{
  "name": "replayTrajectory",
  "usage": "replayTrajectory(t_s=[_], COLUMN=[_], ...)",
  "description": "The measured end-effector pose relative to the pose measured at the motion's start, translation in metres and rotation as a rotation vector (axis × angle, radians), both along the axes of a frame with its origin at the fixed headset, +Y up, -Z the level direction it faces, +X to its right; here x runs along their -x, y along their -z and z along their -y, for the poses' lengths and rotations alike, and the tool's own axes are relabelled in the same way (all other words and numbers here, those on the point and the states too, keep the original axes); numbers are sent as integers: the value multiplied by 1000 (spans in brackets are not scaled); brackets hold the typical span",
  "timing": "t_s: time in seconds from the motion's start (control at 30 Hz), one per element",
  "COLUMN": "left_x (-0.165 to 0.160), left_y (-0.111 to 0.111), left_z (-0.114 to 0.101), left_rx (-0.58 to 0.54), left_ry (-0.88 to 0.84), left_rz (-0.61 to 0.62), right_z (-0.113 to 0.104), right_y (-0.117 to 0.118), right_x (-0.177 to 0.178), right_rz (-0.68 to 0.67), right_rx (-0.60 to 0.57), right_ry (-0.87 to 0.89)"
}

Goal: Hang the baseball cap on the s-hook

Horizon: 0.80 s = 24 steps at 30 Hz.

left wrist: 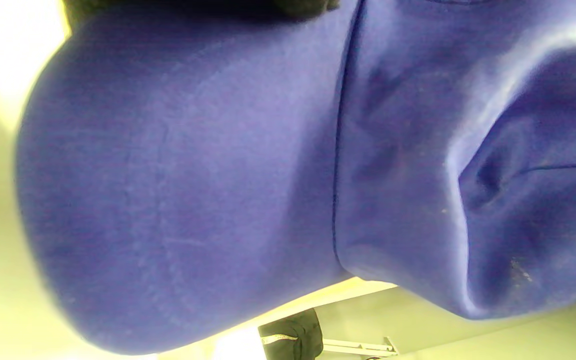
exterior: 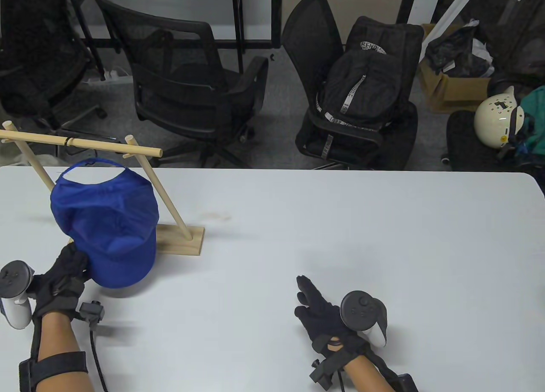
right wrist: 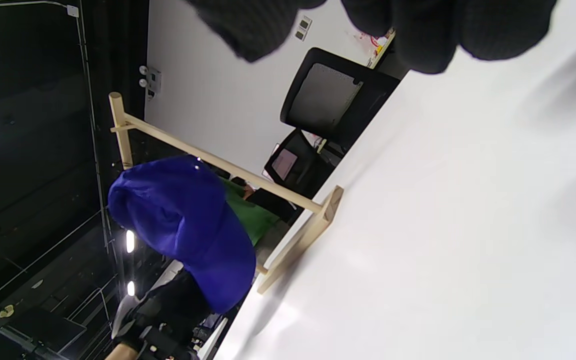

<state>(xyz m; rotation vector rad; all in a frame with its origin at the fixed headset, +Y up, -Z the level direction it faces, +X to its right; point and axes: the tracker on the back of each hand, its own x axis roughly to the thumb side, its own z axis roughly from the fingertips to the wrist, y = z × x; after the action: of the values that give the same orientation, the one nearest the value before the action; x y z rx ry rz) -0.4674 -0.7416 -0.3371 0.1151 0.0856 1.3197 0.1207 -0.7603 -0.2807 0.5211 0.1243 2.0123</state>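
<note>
Left hand (exterior: 59,277) grasps the brim of the blue baseball cap (exterior: 106,221), raised beside the wooden rack (exterior: 170,204), its strap loop just below the crossbar. S-hook apparently hidden. Right hand (exterior: 317,311) rests released on the table (exterior: 340,221). Keep the loop spread while lifting.

The table view is evenly and brightly lit from above; soft shadows are cast on the white surface (exterior: 340,238) beneath the hands, and a smeared blur is seen near the left wrist. The left wrist view is filled by the cap (left wrist: 218,175), close and soft in focus, with the background washed out to a yellowish glare. In the right wrist view the gloved fingers (right wrist: 418,30) are blurred, and the surface is overexposed.
</note>
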Motion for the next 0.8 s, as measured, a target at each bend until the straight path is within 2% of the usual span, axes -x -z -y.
replayTrajectory(t_s=[0.47, 0.6, 0.8], left_x=[-6, -10, -10], left_y=[2, 7, 6], left_z=[33, 36, 34], left_rx=[107, 148, 171], left_ry=[-103, -92, -37], left_rz=[-59, -41, -101], right_z=[0, 0, 0], right_y=[-1, -1, -1], right_x=[4, 5, 7], right_rz=[-27, -29, -32], right_rx=[6, 5, 12], right_ry=[-8, -11, -15])
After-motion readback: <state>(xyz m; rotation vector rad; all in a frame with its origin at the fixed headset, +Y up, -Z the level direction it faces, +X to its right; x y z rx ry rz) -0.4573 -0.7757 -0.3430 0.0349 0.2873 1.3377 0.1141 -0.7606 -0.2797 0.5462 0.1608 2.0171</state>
